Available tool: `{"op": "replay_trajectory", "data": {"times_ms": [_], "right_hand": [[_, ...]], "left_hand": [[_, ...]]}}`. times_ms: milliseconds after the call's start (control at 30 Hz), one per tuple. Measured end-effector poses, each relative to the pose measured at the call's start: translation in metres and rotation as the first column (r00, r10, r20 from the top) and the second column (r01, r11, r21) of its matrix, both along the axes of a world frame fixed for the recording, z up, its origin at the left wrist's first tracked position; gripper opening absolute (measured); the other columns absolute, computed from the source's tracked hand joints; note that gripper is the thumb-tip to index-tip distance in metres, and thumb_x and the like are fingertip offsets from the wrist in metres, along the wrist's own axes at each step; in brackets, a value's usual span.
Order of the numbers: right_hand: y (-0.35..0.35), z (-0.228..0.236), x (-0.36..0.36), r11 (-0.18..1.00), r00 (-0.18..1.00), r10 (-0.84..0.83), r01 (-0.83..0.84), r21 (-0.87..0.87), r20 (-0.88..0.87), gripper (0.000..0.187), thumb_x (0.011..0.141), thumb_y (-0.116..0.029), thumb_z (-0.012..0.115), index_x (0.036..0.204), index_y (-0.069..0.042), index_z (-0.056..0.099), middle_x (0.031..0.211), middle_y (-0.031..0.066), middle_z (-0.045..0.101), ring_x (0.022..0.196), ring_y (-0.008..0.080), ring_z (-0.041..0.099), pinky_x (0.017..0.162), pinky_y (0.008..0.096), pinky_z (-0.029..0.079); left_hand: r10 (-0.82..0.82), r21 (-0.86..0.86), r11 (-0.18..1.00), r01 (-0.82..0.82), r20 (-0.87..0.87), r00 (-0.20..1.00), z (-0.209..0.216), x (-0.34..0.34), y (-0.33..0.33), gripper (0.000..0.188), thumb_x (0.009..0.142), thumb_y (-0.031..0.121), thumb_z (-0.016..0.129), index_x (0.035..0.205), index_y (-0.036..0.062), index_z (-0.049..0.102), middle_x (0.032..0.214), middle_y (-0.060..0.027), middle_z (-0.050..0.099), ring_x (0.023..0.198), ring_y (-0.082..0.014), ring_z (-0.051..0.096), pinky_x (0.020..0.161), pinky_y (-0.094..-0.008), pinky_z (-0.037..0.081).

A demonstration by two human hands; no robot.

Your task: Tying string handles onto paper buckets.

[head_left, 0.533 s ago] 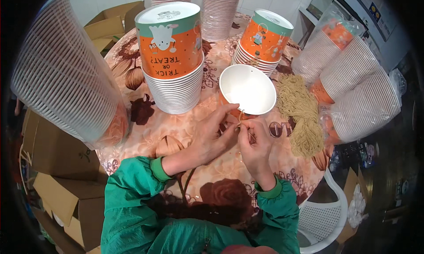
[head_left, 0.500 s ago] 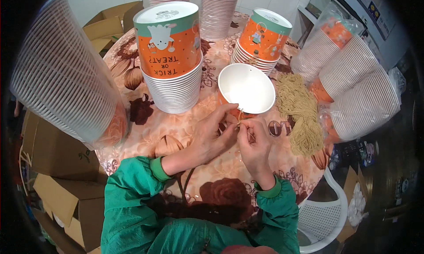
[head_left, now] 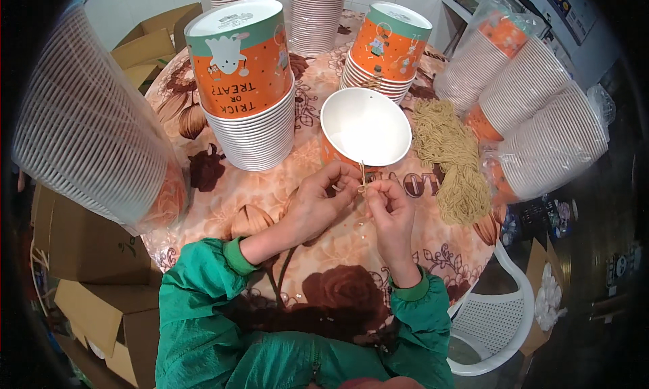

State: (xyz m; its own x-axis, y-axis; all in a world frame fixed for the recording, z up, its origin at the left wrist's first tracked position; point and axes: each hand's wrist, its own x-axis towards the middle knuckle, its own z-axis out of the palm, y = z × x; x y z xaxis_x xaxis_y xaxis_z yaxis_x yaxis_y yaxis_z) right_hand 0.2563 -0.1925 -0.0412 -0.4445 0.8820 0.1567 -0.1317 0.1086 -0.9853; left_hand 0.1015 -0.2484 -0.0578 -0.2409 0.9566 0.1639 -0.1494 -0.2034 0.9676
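Observation:
An orange paper bucket (head_left: pixel 365 127) with a white inside stands tilted, its mouth toward me. From its near rim a tan cord (head_left: pixel 363 176) runs to my fingers, with a small loop or knot in it. My left hand (head_left: pixel 323 198) pinches the cord from the left, close under the rim. Thumb and fingertips of my right hand (head_left: pixel 392 212) are pressed together on the same cord from the right. The loose cord ends are mostly hidden by my fingers. A hank of tan cord (head_left: pixel 451 162) lies to the right of the bucket.
Behind the bucket are an inverted stack of buckets (head_left: pixel 238 85) and a shorter one (head_left: pixel 389 47). Bagged stacks stand at the left (head_left: pixel 94 129) and lie at the right (head_left: pixel 554 142) of the flowered tablecloth (head_left: pixel 324 254). Open cardboard boxes (head_left: pixel 101 308) and a white chair (head_left: pixel 490 328) flank the table.
Both hands remain at the cord by the rim, with the fingers shifted slightly. The knot now shows between the fingertips. The whole view has shifted a little.

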Motion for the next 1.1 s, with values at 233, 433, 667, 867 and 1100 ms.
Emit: {"op": "replay_trajectory", "data": {"times_ms": [233, 433, 667, 867, 1100], "right_hand": [[0.002, -0.001, 0.006, 0.975, 0.992, 0.086, -0.102, -0.197, -0.088, 0.003, 0.098, -0.006, 0.063, 0.099, -0.004, 0.065, 0.074, -0.0036, 0.057, 0.063, 0.0022, 0.049, 0.054, 0.0181, 0.035], [0.005, -0.001, 0.007, 0.937, 0.981, 0.131, -0.169, -0.305, -0.142, 0.004, 0.097, -0.008, 0.062, 0.097, -0.005, 0.065, 0.073, -0.0030, 0.055, 0.062, 0.0023, 0.045, 0.053, 0.0191, 0.028], [0.001, -0.002, 0.012, 0.952, 0.987, 0.148, -0.161, -0.262, -0.067, 0.005, 0.096, -0.011, 0.064, 0.096, -0.006, 0.066, 0.073, -0.0035, 0.056, 0.064, 0.0026, 0.047, 0.056, 0.0195, 0.032], [0.003, -0.001, 0.013, 0.956, 0.990, 0.140, -0.140, -0.259, -0.016, 0.006, 0.094, -0.012, 0.065, 0.095, -0.006, 0.066, 0.073, -0.0046, 0.056, 0.065, 0.0023, 0.048, 0.059, 0.0194, 0.034], [-0.001, -0.001, 0.011, 0.975, 0.991, 0.131, -0.123, -0.187, 0.031, 0.006, 0.095, -0.010, 0.064, 0.095, -0.005, 0.066, 0.072, -0.0047, 0.056, 0.066, 0.0020, 0.049, 0.061, 0.0196, 0.036]], "left_hand": [[-0.018, -0.075, 0.997, 0.006, -0.157, 0.988, 0.007, -0.001, 0.000, 0.015, 0.101, 0.006, 0.064, 0.115, 0.0015, 0.063, 0.100, -0.0001, 0.064, 0.091, -0.0052, 0.058, 0.080, -0.0208, 0.049], [-0.007, -0.041, 0.999, -0.001, -0.202, 0.979, 0.006, -0.001, -0.001, 0.012, 0.102, 0.008, 0.062, 0.112, 0.0012, 0.064, 0.102, -0.0008, 0.066, 0.089, -0.0055, 0.058, 0.078, -0.0221, 0.049], [-0.080, -0.087, 0.993, 0.081, 0.011, 0.997, 0.001, 0.002, -0.001, 0.010, 0.104, 0.007, 0.059, 0.109, 0.0004, 0.064, 0.101, -0.0001, 0.065, 0.090, -0.0063, 0.059, 0.078, -0.0215, 0.050], [-0.124, -0.113, 0.985, 0.134, 0.085, 0.989, 0.003, 0.001, 0.001, 0.009, 0.104, 0.007, 0.058, 0.106, 0.0006, 0.063, 0.099, 0.0001, 0.064, 0.090, -0.0063, 0.059, 0.077, -0.0222, 0.051], [-0.073, -0.071, 0.994, 0.079, 0.084, 0.994, 0.005, 0.004, 0.006, 0.010, 0.098, 0.012, 0.068, 0.096, 0.0024, 0.064, 0.085, 0.0030, 0.061, 0.073, -0.0029, 0.052, 0.064, -0.0201, 0.044]]}}
